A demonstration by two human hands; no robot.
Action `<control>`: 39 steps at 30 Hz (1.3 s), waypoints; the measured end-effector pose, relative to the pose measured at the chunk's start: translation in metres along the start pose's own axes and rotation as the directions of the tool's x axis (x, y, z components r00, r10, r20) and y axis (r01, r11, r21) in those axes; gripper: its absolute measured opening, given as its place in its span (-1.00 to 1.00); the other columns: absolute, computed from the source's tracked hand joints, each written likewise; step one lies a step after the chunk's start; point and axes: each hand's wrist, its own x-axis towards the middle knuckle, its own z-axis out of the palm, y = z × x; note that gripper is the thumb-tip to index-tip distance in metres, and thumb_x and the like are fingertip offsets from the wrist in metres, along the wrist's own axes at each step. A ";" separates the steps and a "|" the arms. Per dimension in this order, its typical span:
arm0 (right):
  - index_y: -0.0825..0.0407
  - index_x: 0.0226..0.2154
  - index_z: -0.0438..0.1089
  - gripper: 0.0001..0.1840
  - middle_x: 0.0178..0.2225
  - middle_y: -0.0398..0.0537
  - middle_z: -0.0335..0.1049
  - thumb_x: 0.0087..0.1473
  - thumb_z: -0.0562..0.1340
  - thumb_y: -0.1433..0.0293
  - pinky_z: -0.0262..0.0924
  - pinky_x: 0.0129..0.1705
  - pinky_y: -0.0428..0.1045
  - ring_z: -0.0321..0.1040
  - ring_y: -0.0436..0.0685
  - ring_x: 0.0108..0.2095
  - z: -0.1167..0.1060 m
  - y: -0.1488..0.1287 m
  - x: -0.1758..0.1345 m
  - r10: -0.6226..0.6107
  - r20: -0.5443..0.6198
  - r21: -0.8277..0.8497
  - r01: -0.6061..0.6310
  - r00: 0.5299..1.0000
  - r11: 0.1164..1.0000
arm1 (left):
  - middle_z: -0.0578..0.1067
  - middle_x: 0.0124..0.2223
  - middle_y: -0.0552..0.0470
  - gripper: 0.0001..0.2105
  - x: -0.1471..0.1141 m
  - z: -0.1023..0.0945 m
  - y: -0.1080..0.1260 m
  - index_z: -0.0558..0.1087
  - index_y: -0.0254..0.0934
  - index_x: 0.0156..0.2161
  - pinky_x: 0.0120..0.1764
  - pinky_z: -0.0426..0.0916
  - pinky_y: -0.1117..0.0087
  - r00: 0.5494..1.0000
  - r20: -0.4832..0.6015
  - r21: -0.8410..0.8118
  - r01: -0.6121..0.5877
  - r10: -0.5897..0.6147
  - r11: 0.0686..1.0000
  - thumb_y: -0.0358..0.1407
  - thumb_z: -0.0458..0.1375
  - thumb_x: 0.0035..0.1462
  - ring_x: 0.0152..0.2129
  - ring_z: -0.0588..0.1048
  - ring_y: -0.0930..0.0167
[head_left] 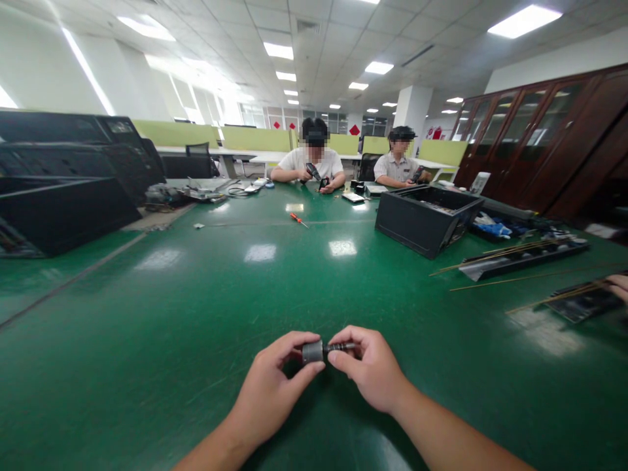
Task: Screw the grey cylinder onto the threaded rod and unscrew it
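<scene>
Item 1: cylinder [313,352], dk. grey, short, qty 1. Pos.: lying sideways btwn your two hands, over the green bench [220,281], near side, approx. ctr.

Item 2: shaft [337,348], thin, dk., ringed, qty 1. Pos.: sticking out of the cylinder's R end, pointing R. Joint btwn the two: too small to tell.

L hand [272,379]: you're closing thumb & fingers round the cylinder, opening only as wide as its body; thumb is bearing on the near side, fingers on the far side.

R hand [371,366]: you're pinching the shaft btwn thumb & fingertips, nearly closed, just beside the cylinder; fingers are partly hiding the shaft.

Surroundings: screwdriver [297,220], orange-red handle, is lying mid-bench, well apart from your hands. Open black case [409,226] is standing far R. Black housings [73,212] are standing far L. Thin rods [510,252] are lying across a long metal channel [523,261], R. Another person's hand [619,286] is showing at the R edge, by a dk. flat part [579,303]. Co-worker in white tee [292,160], opp. side, is holding a drill [313,171].
</scene>
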 end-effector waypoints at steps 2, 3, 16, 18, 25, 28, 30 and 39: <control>0.09 -0.37 0.48 -0.86 -0.58 -0.22 0.26 -0.02 0.31 0.36 0.02 -0.52 -0.11 0.12 -0.04 -0.58 0.000 0.000 0.000 0.000 -0.001 0.007 0.000 1.000 1.000 | 0.56 -0.13 0.03 -0.75 0.000 0.000 0.000 0.50 -0.15 -0.08 -0.10 0.42 0.35 1.000 -0.001 0.004 0.002 -0.002 1.000 -0.25 0.25 0.10 -0.19 0.53 0.33; 0.09 -0.36 0.48 -0.86 -0.58 -0.22 0.26 -0.02 0.30 0.37 0.02 -0.52 -0.11 0.12 -0.04 -0.58 0.000 0.000 0.000 0.000 -0.001 0.007 0.000 1.000 1.000 | 0.56 -0.12 0.03 -0.75 0.000 -0.001 0.000 0.50 -0.15 -0.08 -0.09 0.42 0.34 1.000 -0.001 0.007 0.003 -0.003 1.000 -0.25 0.25 0.10 -0.19 0.53 0.33; 0.11 -0.36 0.46 -0.86 -0.58 -0.22 0.21 0.00 0.28 0.37 -0.02 -0.52 -0.09 0.08 -0.04 -0.57 0.001 -0.001 0.000 -0.010 -0.023 0.014 0.010 1.000 1.000 | 0.56 -0.12 0.07 -0.76 -0.001 0.000 0.000 0.50 -0.13 -0.08 -0.09 0.42 0.36 1.000 -0.013 -0.021 0.021 -0.021 1.000 -0.25 0.26 0.11 -0.19 0.54 0.36; 0.11 -0.35 0.46 -0.85 -0.58 -0.22 0.21 0.00 0.29 0.36 -0.02 -0.52 -0.09 0.09 -0.04 -0.57 0.001 0.000 0.000 -0.008 -0.021 0.013 0.009 1.000 1.000 | 0.56 -0.12 0.07 -0.75 -0.001 0.000 -0.001 0.50 -0.13 -0.08 -0.09 0.42 0.37 1.000 -0.014 -0.021 0.021 -0.021 1.000 -0.25 0.26 0.11 -0.19 0.54 0.36; 0.12 -0.33 0.46 -0.83 -0.58 -0.22 0.20 0.00 0.29 0.35 -0.03 -0.53 -0.10 0.09 -0.04 -0.57 0.001 0.002 0.001 0.001 -0.025 0.017 -0.001 1.000 1.000 | 0.55 -0.13 0.07 -0.76 0.000 -0.001 0.001 0.50 -0.13 -0.08 -0.11 0.41 0.37 1.000 -0.025 -0.031 0.017 -0.017 0.999 -0.25 0.25 0.11 -0.20 0.53 0.36; 0.12 -0.33 0.46 -0.82 -0.58 -0.22 0.20 0.00 0.29 0.34 -0.03 -0.53 -0.10 0.09 -0.04 -0.57 0.001 0.002 0.001 -0.002 -0.024 0.021 0.002 1.000 1.000 | 0.55 -0.13 0.07 -0.76 0.000 -0.001 0.000 0.49 -0.13 -0.08 -0.11 0.41 0.37 1.000 -0.023 -0.038 0.018 -0.019 0.999 -0.25 0.25 0.11 -0.20 0.53 0.36; 0.11 -0.34 0.46 -0.83 -0.58 -0.22 0.20 0.00 0.29 0.34 -0.03 -0.53 -0.10 0.09 -0.04 -0.57 0.001 0.002 0.001 -0.003 -0.024 0.025 0.003 1.000 1.000 | 0.55 -0.13 0.06 -0.75 0.000 -0.001 -0.001 0.49 -0.13 -0.08 -0.11 0.41 0.36 1.000 -0.023 -0.039 0.019 -0.020 0.999 -0.24 0.26 0.10 -0.20 0.53 0.35; 0.12 -0.32 0.46 -0.82 -0.59 -0.23 0.20 0.01 0.29 0.36 -0.04 -0.54 -0.10 0.07 -0.04 -0.58 0.001 0.003 0.001 -0.009 -0.024 0.028 0.010 1.000 1.000 | 0.56 -0.12 0.05 -0.75 -0.001 -0.001 0.001 0.50 -0.15 -0.08 -0.10 0.43 0.36 0.999 -0.034 -0.039 0.012 -0.013 0.999 -0.24 0.26 0.10 -0.19 0.54 0.34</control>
